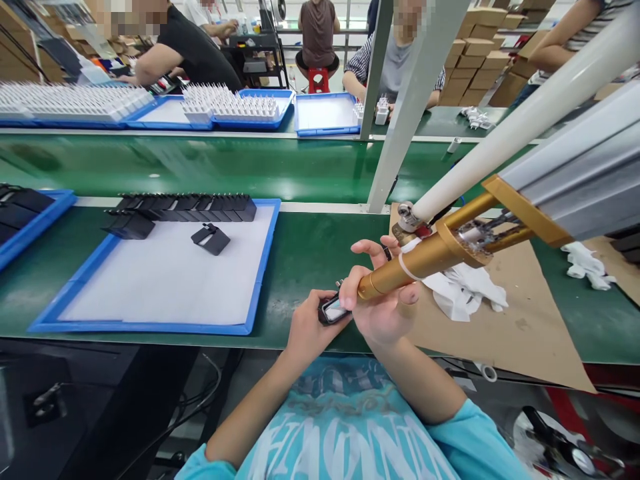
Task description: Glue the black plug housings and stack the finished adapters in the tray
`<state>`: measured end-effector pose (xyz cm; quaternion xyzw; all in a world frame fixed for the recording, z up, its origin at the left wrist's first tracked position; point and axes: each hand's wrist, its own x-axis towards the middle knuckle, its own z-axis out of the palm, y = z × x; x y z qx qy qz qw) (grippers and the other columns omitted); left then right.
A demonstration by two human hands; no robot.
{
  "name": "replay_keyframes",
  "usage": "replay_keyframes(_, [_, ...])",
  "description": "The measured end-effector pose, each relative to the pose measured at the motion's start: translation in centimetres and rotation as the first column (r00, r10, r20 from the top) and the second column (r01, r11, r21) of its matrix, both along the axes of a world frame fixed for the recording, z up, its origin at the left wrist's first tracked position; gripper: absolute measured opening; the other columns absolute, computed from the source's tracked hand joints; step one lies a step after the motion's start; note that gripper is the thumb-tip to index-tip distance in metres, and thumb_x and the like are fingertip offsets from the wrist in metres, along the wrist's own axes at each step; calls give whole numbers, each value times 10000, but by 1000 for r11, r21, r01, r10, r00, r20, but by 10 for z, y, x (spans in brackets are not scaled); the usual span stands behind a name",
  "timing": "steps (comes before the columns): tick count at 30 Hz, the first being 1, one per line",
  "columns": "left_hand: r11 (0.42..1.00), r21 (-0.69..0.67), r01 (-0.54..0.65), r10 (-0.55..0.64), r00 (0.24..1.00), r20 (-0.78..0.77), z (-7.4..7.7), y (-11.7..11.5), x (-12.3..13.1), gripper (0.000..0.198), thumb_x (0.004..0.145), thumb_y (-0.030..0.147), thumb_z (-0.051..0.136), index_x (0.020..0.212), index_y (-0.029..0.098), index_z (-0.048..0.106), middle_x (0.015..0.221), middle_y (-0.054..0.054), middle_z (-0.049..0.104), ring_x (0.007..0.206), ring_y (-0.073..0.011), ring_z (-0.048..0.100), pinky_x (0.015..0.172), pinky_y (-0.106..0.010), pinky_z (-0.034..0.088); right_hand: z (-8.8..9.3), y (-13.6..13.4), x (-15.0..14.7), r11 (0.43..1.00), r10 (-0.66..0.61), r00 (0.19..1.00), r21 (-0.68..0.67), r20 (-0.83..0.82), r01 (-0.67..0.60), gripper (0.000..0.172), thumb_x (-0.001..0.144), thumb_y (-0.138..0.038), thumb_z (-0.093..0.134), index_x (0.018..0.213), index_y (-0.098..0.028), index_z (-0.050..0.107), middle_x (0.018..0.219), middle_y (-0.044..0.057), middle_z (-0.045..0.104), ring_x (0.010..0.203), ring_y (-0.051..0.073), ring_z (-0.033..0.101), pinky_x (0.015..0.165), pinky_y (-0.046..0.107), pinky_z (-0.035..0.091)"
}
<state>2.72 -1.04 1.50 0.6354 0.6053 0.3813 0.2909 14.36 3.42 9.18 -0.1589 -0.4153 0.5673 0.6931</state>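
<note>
My left hand (309, 328) is closed around a small black part with a pale window (334, 311), held at the near edge of the green bench. My right hand (383, 293) grips the gold nozzle of a caulking-style dispenser gun (440, 250), and its tip meets the black part. A white tube (525, 107) runs up and right from the gun. On the blue tray (150, 328) to the left lie a row of black parts (187, 205) and one loose black part (211, 238).
White rags (463, 290) lie on brown cardboard (520, 333) to the right. A metal post (395, 127) rises behind a green conveyor belt (200, 167). Blue trays of white parts (230, 105) sit at the far side, where several people work. Another blue tray (30, 223) is at left.
</note>
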Motion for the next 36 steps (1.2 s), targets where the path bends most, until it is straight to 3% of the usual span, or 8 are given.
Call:
replay_keyframes(7, [989,149,-2,-9,998,68,-3,1,8,327,723,285,734,986,228,548,919,-17,719,806,-196,701,661,-285,528,0,-1,-2,997,48,998,62,-43,-45,339,849,-599,542,997,-294,538,1071,10,572,419,55,549,316,235,433])
replay_keyframes(11, [985,170,6,-13,999,39,-5,1,7,336,730,281,741,1000,227,549,923,-11,719,799,-190,700,682,-288,528,0,-1,-1,998,22,999,56,-35,-20,359,846,-617,525,1045,-318,524,1085,13,556,419,54,532,313,240,428])
replay_keyframes(16, [996,85,14,-7,997,-82,-7,6,-1,276,752,326,730,960,221,581,892,-12,702,794,-198,677,697,-300,508,-1,1,-1,999,6,998,47,-55,-3,414,831,-650,494,1097,-332,511,1142,23,548,454,64,546,347,255,428])
replay_keyframes(20, [997,-80,23,-37,983,-182,-10,13,-17,270,768,364,724,942,220,576,913,-23,697,867,-235,665,739,-340,498,-3,4,5,999,-38,997,0,-61,38,478,818,-657,496,1179,-344,481,1109,16,566,443,69,545,361,257,421])
replay_keyframes(24, [945,-289,154,-166,986,-15,-2,23,-35,394,756,406,746,1051,231,552,1076,-42,703,1008,-244,662,861,-367,508,-5,9,14,995,-93,995,-32,-31,92,423,809,-656,500,1066,-319,500,1089,7,573,444,69,544,371,259,432])
replay_keyframes(29, [852,-385,356,-280,929,241,3,44,-42,585,811,444,698,1324,257,488,1352,-86,611,1280,-256,545,1104,-431,389,-9,13,24,993,-115,992,-34,-48,113,345,827,-610,513,976,-300,484,1087,-6,569,448,71,560,368,255,418])
replay_keyframes(33, [839,-290,460,-326,852,410,-5,54,-32,376,875,364,613,1216,209,579,1239,-107,680,1182,-250,617,1017,-401,468,-12,15,29,993,-116,992,-32,-45,114,344,830,-597,524,979,-290,480,1093,1,565,452,72,562,371,264,424])
replay_keyframes(36, [898,-204,390,-305,885,351,-10,53,-26,260,867,245,575,1120,188,593,1040,-80,738,991,-215,686,907,-359,515,-14,17,32,995,-99,994,-32,-41,98,362,828,-602,529,977,-275,482,1097,13,564,456,75,564,368,267,416])
